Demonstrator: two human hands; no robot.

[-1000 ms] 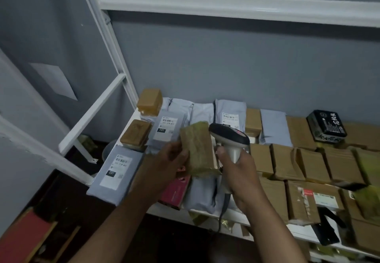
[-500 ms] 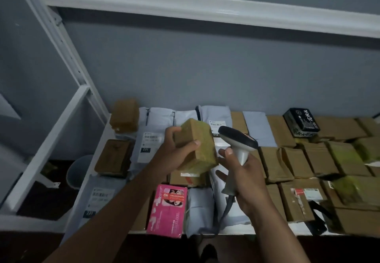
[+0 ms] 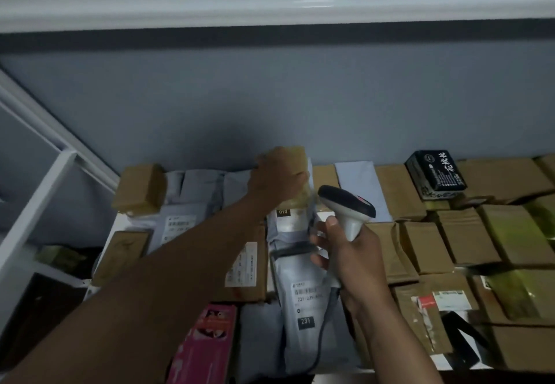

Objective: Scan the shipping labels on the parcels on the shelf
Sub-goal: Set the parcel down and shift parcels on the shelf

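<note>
left hand (image 3: pixel 277 178) is reached to the back of the shelf (image 3: pixel 120 224), fingers wrapped over a small brown taped box (image 3: pixel 289 159) up against the grey wall (image 3: pixel 270 98); right hand (image 3: pixel 350 259) is curled round the handle of a white barcode scanner (image 3: pixel 348 208) with its dark head tipped toward the left, cable hanging down over the bags; under it sits a grey mailer bag (image 3: pixel 303 308) with a label marked 231; pink box (image 3: pixel 204 341) at the front edge, black box (image 3: pixel 435 174) with white characters far right at the back, rows of brown cardboard parcels (image 3: pixel 468 236) covering the right side; the labels are too blurry to read properly
</note>
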